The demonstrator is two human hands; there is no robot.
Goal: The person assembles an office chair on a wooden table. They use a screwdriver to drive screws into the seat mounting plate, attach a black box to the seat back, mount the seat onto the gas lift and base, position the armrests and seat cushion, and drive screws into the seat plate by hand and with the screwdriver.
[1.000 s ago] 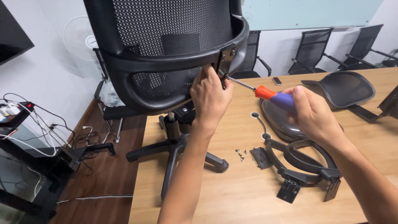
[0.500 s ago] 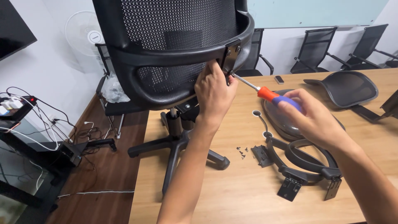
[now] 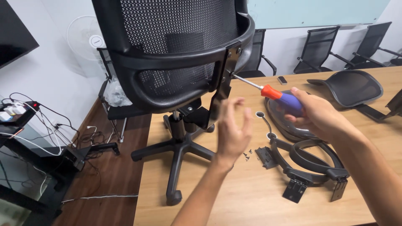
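A black mesh chair back (image 3: pixel 176 54) stands over the table's left end, with a black metal bracket (image 3: pixel 224 79) bolted down its right side. My right hand (image 3: pixel 316 115) grips a screwdriver (image 3: pixel 276 95) with an orange and purple handle; its tip touches the bracket. My left hand (image 3: pixel 232 132) hovers open and blurred below the bracket, holding nothing. Small loose screws (image 3: pixel 247 155) lie on the wooden table (image 3: pixel 234 196) just right of that hand.
Black chair armrest parts (image 3: pixel 310 163) and a dark seat plate (image 3: pixel 289 125) lie on the table near my right arm. A mesh seat (image 3: pixel 351 86) rests farther right. The chair's star base (image 3: pixel 180 150) is at the left edge. Office chairs (image 3: pixel 314 50), a fan (image 3: pixel 86 39) and cables (image 3: pixel 50 142) surround.
My left hand let go of the bracket and dropped down away from it, fingers spreading open. The screwdriver stays at the bracket.
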